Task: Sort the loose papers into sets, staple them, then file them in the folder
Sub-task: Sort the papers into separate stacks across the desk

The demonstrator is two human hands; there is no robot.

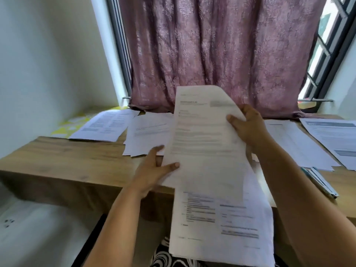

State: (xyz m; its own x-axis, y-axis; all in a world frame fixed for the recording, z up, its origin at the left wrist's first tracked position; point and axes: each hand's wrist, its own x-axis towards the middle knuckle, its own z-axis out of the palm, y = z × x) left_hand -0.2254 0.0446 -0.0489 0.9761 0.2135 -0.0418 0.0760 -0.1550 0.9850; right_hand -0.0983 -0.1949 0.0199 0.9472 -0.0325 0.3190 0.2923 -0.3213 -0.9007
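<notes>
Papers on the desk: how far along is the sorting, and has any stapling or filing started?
Partly sorted: separate piles lie on the desk, one at far left, one centre, more at right. In hand: the left hand and right hand hold a loose sheaf of sheets above the desk. Left: no staples are discernible, no folder is in view; the object at right may be a stapler.

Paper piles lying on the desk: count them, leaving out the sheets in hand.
4 visible: one at far left, one left of centre, one right of the right hand, one at the right edge. The held sheets may hide more.
</notes>
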